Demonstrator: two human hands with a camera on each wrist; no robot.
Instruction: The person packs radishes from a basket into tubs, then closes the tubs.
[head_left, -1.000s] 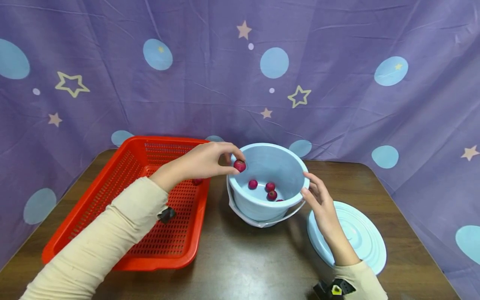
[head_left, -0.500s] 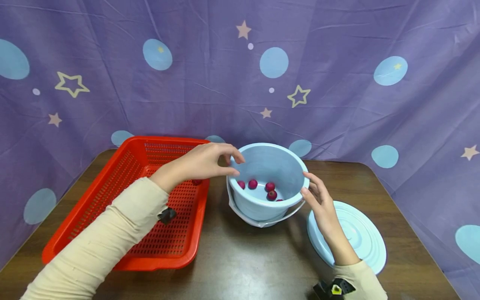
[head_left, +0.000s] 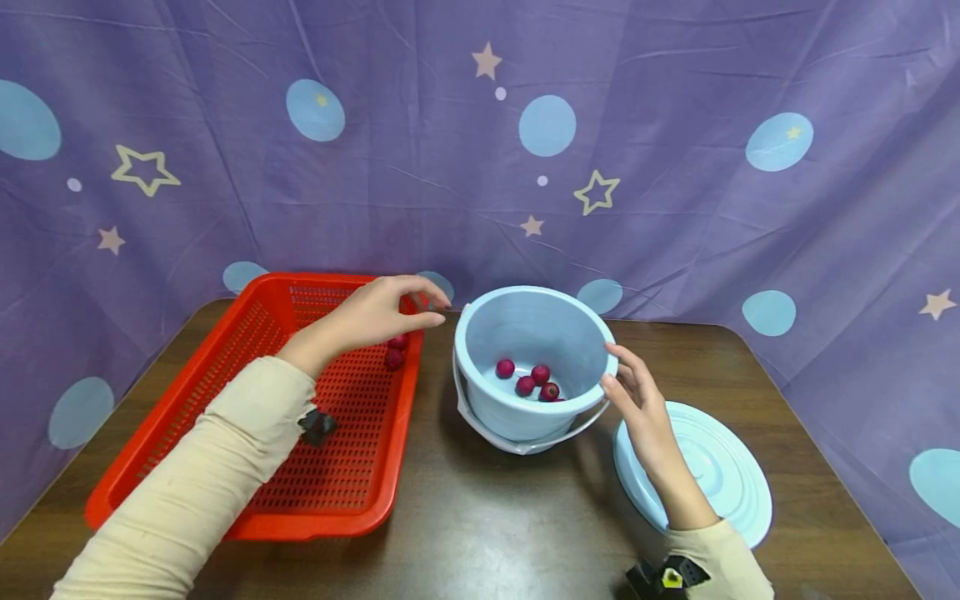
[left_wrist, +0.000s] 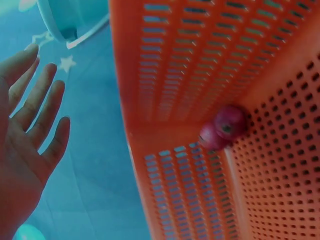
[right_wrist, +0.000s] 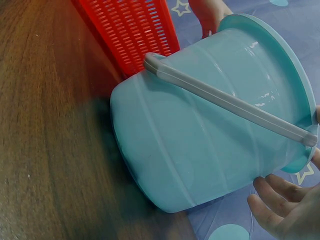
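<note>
My left hand [head_left: 386, 310] is over the back right corner of the red basket [head_left: 397, 492], its fingers relaxed and holding nothing. In the left wrist view its fingers are spread beside the basket wall. Two small dark red round fruits [left_wrist: 231, 121] lie together in that basket's corner. Several more such fruits [head_left: 506, 368] sit on the bottom of the light blue bucket [head_left: 487, 408], right of the basket. My right hand [head_left: 648, 417] holds the bucket's right rim, thumb and forefinger at the edge, other fingers by the outer wall in the right wrist view.
A light blue round lid [head_left: 731, 475] lies on the wooden table [head_left: 480, 533] to the right, partly behind my right forearm. The bucket's pale handle [head_left: 517, 447] hangs down in front. A purple curtain [head_left: 420, 150] with stars and dots hangs behind the table.
My left hand let a fruit drop into the bucket and has moved left, away from the rim to the basket. Fruits in the bucket have shifted. My right hand stays at the rim.
</note>
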